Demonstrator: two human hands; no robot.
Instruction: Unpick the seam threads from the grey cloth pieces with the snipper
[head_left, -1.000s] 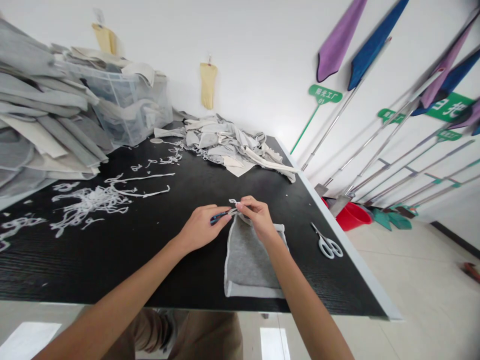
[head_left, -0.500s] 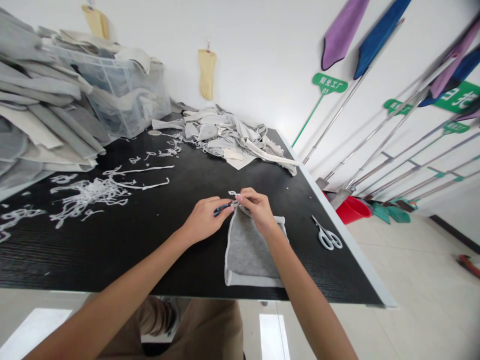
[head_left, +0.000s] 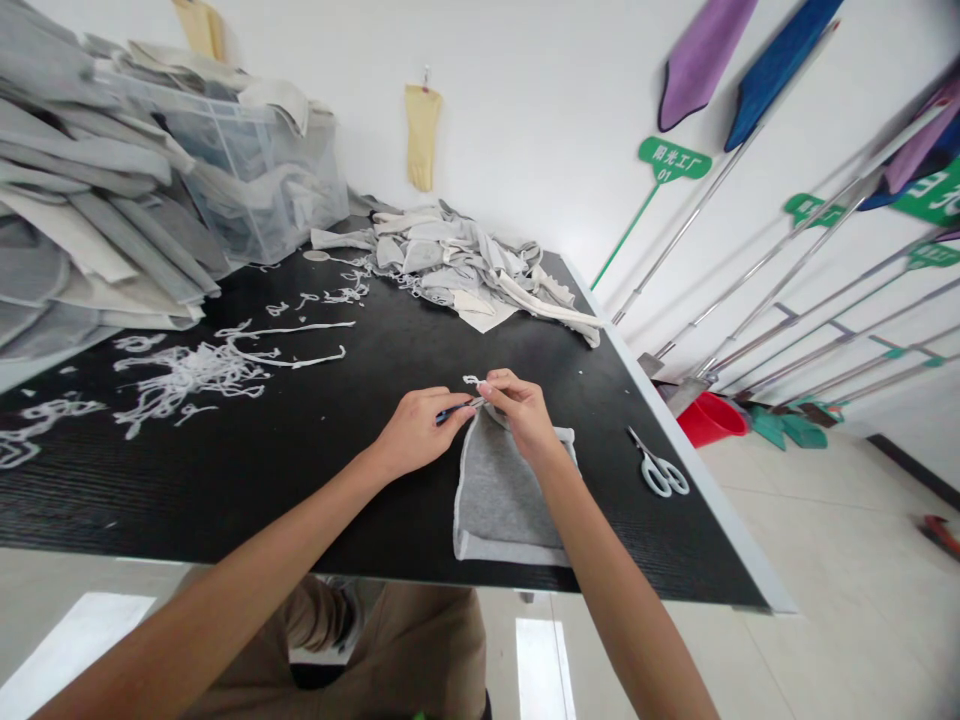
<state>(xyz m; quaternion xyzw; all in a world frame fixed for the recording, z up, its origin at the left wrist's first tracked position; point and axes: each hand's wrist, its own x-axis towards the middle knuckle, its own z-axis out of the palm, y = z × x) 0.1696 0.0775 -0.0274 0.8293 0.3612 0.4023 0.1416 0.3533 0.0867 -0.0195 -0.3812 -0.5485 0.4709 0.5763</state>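
Note:
My left hand is closed around a small blue-handled tool with a metal tip, which looks like thread snips. Its tip meets the upper corner of a grey cloth piece with white edging, lying flat on the black table. My right hand pinches that same corner between thumb and fingers, and a short white thread end sticks out just past it. Fingers hide the exact contact between tool and cloth. Right of the cloth lie scissors with pale handles, untouched.
White thread scraps lie on the table's left. Grey and white cloth pieces are heaped at the back. A clear plastic bin and stacked grey cloths stand at the back left. Mops and a red bucket are beyond the right edge.
The view has shifted slightly. Both hands stay together at the cloth's corner, with the tool tip now mostly hidden between the fingers.

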